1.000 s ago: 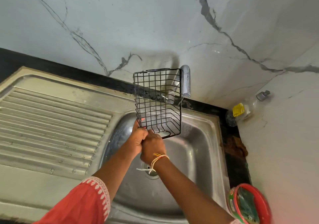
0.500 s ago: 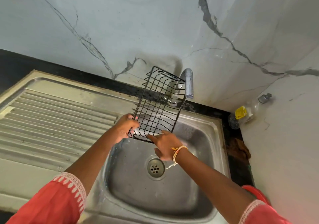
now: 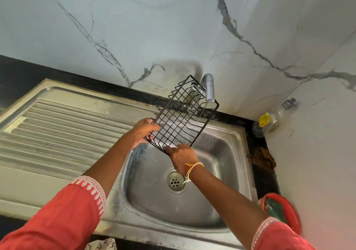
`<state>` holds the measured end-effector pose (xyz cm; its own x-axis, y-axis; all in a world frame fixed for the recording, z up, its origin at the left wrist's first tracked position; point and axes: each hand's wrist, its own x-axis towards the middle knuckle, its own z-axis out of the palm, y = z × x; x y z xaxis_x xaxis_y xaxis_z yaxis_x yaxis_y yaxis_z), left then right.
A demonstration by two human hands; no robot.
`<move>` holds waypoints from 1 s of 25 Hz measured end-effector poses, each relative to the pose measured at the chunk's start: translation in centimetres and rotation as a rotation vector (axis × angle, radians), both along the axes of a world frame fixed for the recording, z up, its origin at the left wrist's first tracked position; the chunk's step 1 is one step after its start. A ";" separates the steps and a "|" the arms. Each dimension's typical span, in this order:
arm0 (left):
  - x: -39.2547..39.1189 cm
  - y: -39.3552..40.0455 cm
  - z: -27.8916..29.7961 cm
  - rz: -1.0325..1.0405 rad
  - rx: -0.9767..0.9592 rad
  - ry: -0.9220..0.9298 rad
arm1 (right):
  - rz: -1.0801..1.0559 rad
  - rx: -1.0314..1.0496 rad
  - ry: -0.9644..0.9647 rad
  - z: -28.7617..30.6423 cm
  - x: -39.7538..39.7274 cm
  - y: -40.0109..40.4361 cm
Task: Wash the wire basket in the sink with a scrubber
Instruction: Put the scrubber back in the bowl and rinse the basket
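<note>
Below our arms we see the sink [image 3: 227, 201] basin open down to its drain [image 3: 175, 181]. The wire basket [image 3: 181, 119], tilted, fills the space under the tap [image 3: 209, 88]. The ribbed drainboard [image 3: 63, 126] offers room on the left; a bottle [image 3: 269, 119] and red container [image 3: 289, 209] crowd the right worktop [image 3: 258, 180].

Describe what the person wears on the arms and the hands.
Both arms have red sleeves with a white patterned lace trim at the cuff, which end below the elbow. The right hand has a yellow and white thread tied round its wrist. The left hand is bare; no rings or gloves show.
</note>
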<state>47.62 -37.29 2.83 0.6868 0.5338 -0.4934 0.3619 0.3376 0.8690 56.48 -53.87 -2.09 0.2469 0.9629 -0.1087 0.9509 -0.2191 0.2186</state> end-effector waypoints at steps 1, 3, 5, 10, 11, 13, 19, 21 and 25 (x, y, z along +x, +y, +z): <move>0.2 0.0 0.0 0.011 0.015 -0.035 | -0.033 0.018 0.001 0.2 -0.2 -0.2; 0.2 0.0 -0.3 0.099 -0.073 -0.192 | -0.074 0.051 0.000 -0.1 -0.6 -0.2; -0.3 -1.4 -1.8 0.227 -0.240 -0.332 | -0.138 0.091 0.029 0.0 -1.4 0.3; 0.5 -6.9 -4.0 0.304 -0.444 -0.465 | -0.204 0.291 0.091 0.8 -3.3 2.9; 1.2 -6.6 -3.5 0.346 -0.477 -0.482 | -0.230 0.321 0.096 1.4 -3.1 3.3; 2.0 -5.8 -2.7 0.375 -0.532 -0.443 | -0.253 0.228 0.158 2.4 -2.2 3.8; 2.5 -5.2 -3.4 0.384 -0.518 -0.383 | -0.120 -0.106 0.355 3.8 2.8 1.0; 2.7 -3.9 -3.4 0.371 -0.478 -0.345 | -0.200 -0.131 0.271 4.0 6.2 -1.6; 3.4 -3.4 -3.2 0.296 -0.460 -0.381 | -0.665 -0.087 0.004 4.3 7.9 -3.2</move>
